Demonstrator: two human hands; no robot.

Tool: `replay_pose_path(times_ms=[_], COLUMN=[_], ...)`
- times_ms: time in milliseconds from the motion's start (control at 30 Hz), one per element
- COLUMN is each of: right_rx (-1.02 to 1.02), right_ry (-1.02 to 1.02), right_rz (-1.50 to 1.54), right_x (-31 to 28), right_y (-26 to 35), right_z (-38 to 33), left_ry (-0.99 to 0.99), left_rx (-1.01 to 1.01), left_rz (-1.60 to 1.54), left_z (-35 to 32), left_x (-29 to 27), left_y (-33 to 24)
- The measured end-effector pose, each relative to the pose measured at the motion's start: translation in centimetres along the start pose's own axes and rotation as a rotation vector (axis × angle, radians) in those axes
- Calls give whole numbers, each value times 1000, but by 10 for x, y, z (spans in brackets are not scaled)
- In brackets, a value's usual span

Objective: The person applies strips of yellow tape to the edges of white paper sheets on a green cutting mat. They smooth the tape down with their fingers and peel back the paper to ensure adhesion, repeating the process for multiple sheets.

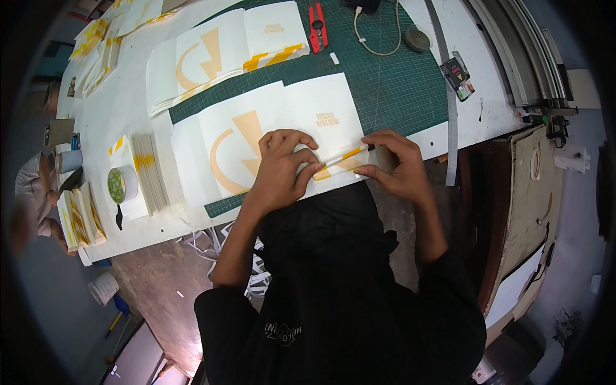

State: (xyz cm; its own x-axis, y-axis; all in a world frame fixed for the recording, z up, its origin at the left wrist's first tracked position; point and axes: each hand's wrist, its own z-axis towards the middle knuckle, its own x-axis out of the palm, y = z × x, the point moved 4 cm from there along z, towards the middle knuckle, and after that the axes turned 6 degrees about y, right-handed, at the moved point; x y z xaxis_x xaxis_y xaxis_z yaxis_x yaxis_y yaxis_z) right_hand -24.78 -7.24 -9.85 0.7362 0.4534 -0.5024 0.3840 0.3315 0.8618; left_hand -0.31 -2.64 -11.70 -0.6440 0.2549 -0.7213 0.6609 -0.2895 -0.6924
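Observation:
A white printed paper sheet with peach-coloured shapes lies in front of me, partly over the green cutting mat. Its near right edge is turned up in a narrow flap showing yellow. My left hand rests on the sheet, with thumb and index finger closed together at the flap's left end. At the right corner, my right hand curls round the flap, its index finger at the upper side and its thumb at the lower edge. The other fingers of my right hand are partly hidden.
Beyond the sheet lies a stack of similar printed sheets. A red cutter knife, a round dark weight and a cable rest on the cutting mat. A metal ruler overhangs the table edge. Tape sits left, near another person.

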Motion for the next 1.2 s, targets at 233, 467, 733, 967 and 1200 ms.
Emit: replay_pose_path(times_ms=[233, 467, 733, 967, 1200], right_rx=[34, -9, -22, 71, 252], right_ry=[5, 11, -34, -175, -217], right_rz=[-52, -147, -160, -187, -114], right_x=[3, 8, 13, 19, 27], right_y=[2, -3, -10, -7, -13], right_z=[6, 7, 8, 7, 3], left_ry=[4, 1, -9, -84, -235], left_rx=[1, -12, -1, 0, -85], left_rz=[13, 20, 33, 117, 266], left_z=[-1, 1, 1, -5, -53], left_x=[2, 3, 3, 3, 43], left_y=[1, 1, 2, -9, -36])
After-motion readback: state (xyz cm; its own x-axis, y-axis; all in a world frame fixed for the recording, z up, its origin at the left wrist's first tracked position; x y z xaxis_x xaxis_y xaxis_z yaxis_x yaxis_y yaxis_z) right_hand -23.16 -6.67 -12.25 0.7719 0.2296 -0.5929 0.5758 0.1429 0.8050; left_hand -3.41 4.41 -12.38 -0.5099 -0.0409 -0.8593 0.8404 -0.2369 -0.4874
